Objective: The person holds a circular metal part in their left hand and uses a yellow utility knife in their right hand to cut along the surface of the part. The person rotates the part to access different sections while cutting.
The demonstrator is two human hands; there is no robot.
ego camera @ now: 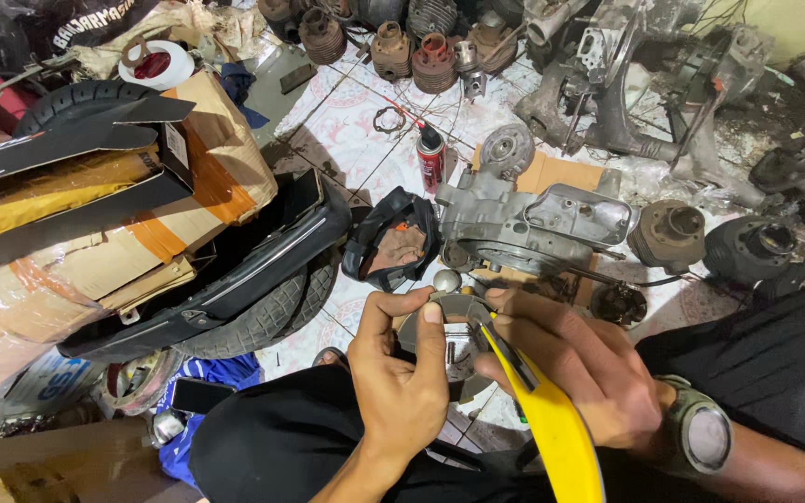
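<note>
Hands meet low in the middle of the head view, over the person's dark-clad lap. Left hand (401, 373) is closed on a small grey metal part (454, 317), its thumb and forefinger pinching the part's upper left edge while the curled fingers (432, 345) cover much of its face. Right hand (575, 373), with a grey wristwatch (701, 433) on its wrist, grips a yellow-handled tool (552, 419); the dark tip of that tool lies against the right side of the metal part, just under the right forefinger. So the part sits between the two hands, touched by both, with the left fingers in front of it and the right fingers beside and slightly above it. How much of the part continues behind the left palm cannot be told.

Just above the hands, on the tiled floor (347, 130), a grey engine casing (524, 224) rests on a piece of cardboard, and a black curved cover (391, 240) lies to its left. A red spray can (431, 158) stands upright behind them. Further left are a black tyre (267, 312) and a torn cardboard box (207, 158). Finned cylinders (412, 51) line the far edge of the floor.
</note>
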